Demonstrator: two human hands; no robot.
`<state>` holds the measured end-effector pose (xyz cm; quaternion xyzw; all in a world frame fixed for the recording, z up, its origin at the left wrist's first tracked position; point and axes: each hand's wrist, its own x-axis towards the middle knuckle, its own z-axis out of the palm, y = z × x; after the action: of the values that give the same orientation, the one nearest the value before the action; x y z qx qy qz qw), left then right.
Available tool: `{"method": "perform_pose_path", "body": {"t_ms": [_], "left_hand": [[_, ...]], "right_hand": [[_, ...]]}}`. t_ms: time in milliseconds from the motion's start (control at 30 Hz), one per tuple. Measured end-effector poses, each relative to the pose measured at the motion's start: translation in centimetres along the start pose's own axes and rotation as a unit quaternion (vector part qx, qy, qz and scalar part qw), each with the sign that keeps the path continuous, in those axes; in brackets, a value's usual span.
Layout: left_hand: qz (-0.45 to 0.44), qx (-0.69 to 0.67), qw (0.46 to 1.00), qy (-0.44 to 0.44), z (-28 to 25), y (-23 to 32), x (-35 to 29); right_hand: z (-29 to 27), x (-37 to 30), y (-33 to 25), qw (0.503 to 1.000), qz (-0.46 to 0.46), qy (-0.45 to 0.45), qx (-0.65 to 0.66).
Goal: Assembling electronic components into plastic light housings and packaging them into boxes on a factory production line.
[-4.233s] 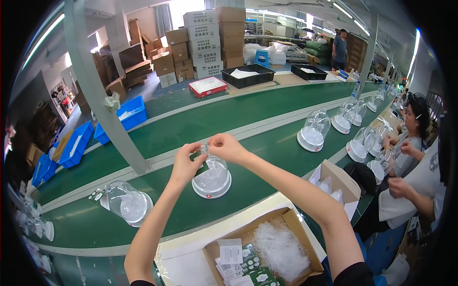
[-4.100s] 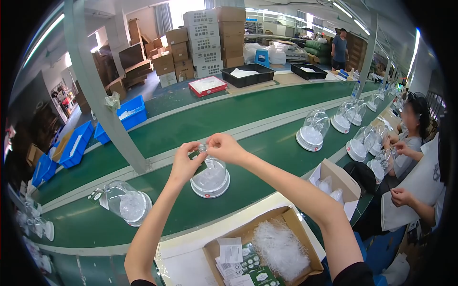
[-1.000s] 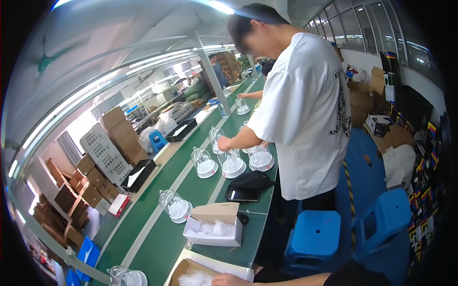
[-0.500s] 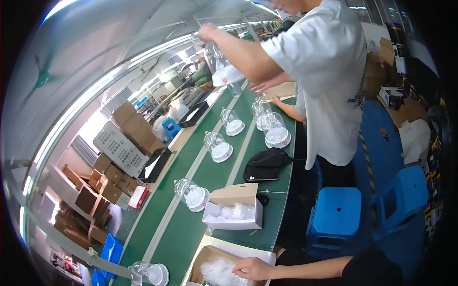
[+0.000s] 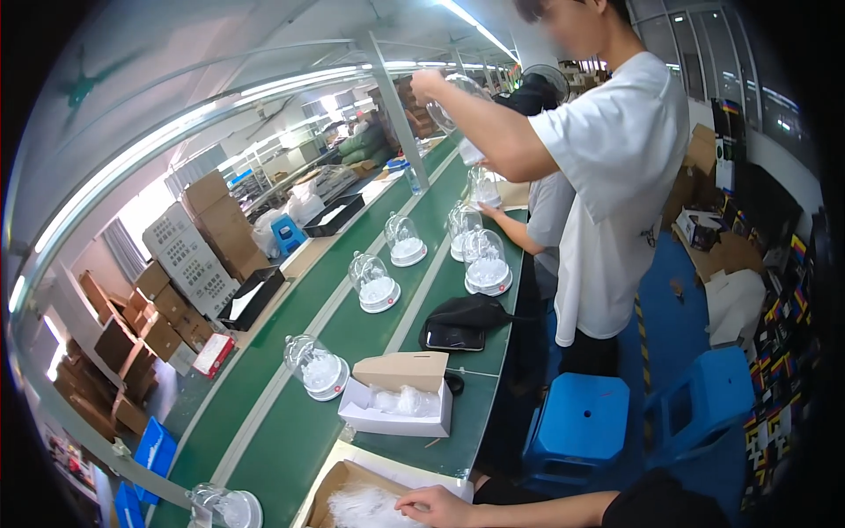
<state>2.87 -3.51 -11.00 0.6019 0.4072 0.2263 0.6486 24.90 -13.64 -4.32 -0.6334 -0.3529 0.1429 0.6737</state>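
1. The right hand (image 5: 437,507) reaches in from the lower right, palm down, with the fingers loosely bent over the edge of the white shredded filler (image 5: 365,507). Its fingertips are partly hidden, so I cannot tell whether they pinch any strands.
2. The filler lies in an open brown cardboard box (image 5: 330,486) at the bottom of the view, set on a pale board (image 5: 437,476) at the near edge of the green work table (image 5: 295,443).
3. The left hand is outside the view; its state cannot be told.
4. Left of that box, near the lower edge, sits a clear bell-shaped dome (image 5: 227,508) on a white base.
5. Beyond the box stands an open white carton (image 5: 396,421) with clear plastic bags (image 5: 403,401) inside; a second dome (image 5: 317,370) is just beside its left end.
6. Farther along the table are a black pouch (image 5: 468,311), a phone (image 5: 455,338) against its near side, and several more domes (image 5: 376,283).
7. A standing co-worker in a white T-shirt (image 5: 620,132) grips another dome (image 5: 455,104) by its top, raised above the table.
8. Two blue stools (image 5: 581,415) stand on the blue floor (image 5: 607,343) at right.
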Motion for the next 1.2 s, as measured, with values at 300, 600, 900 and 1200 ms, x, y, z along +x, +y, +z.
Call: {"method": "perform_pose_path", "body": {"t_ms": [300, 600, 900, 1200], "left_hand": [[-0.054, -0.015, 0.998, 0.032, 5.2, 7.8, -3.5], [0.051, 0.041, 0.998, -0.005, 6.4, 8.9, -3.5], [0.074, -0.113, 0.990, -0.045, 6.3, 9.6, -2.1], [0.188, -0.022, 0.980, -0.062, 7.2, 10.7, -2.4]], "right_hand": [[-1.0, 0.0, -0.1, 0.992, -0.087, -0.052, -0.081], [-2.0, -1.0, -0.6, 1.000, -0.013, -0.025, -0.011], [-1.6, -0.6, -0.3, 0.996, 0.014, 0.000, 0.084], [-4.3, -1.8, -5.1, 0.997, -0.008, -0.008, 0.072]]}}
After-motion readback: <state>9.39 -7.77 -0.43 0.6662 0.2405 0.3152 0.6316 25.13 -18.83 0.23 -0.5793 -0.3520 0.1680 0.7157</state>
